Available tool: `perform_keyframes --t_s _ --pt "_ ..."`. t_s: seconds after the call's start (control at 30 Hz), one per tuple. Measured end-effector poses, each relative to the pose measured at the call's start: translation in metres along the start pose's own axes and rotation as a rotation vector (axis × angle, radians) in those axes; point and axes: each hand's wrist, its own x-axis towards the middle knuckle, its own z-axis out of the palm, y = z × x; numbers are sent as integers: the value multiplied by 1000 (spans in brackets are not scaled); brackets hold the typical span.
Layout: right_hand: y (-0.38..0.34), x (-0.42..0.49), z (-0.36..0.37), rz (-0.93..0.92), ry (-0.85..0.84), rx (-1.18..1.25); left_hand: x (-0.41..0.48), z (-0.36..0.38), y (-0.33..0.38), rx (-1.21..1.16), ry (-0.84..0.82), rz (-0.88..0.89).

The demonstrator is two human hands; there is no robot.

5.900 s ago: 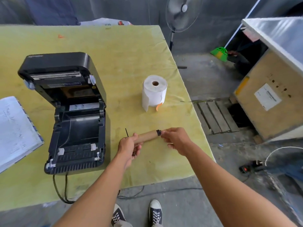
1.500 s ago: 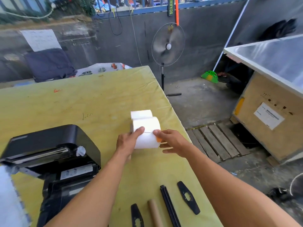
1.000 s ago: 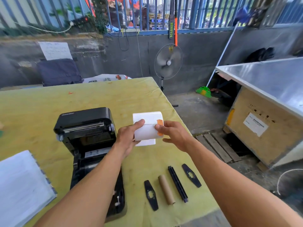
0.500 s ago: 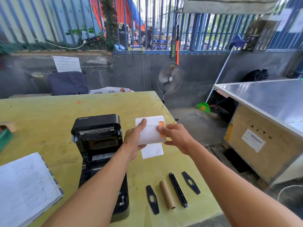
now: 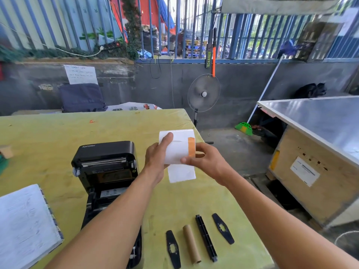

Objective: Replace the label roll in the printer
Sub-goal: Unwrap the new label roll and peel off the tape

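Both hands hold white label roll [image 5: 179,149] above table's right edge: left hand [image 5: 156,162] grips left end, right hand [image 5: 206,162] right end; loose label hangs below.

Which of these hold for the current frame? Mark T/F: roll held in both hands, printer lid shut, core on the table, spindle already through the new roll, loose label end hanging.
1. The new label roll is held off the table by the left hand and right hand. True.
2. The printer has its lid shut. False: the lid stands open.
3. The empty cardboard core lies on the table between a black end guide and the black spindle. True.
4. The spindle is already through the new roll. False: it lies on the table beside the core.
5. A loose label end hangs below the roll. True.
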Motion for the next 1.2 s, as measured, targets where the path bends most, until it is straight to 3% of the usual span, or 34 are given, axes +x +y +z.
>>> perform_keyframes --t_s 0.2,0.37,0.53,0.63,0.83,0.93,1.03,1.2 --pt "4 0 -1 -293 158 -249 8 5 -3 -76 37 -71" --pt "6 0 0 -335 218 -373 7 4 0 -91 -5 -82" --pt "8 -1 2 -364 294 -303 4 0 3 -55 -39 -70" --pt "10 -6 6 -368 254 -235 4 -4 6 48 -27 -14" --pt "11 -11 17 -256 200 -120 -1 -4 6 -120 13 -2" --pt "11 -9 19 -228 240 -69 -2 -3 9 -2 4 52" --pt "8 -11 17 -237 251 36 -2 -9 19 123 -79 146" --pt "-5 -11 6 -231 227 157 -2 -17 30 177 -212 144"
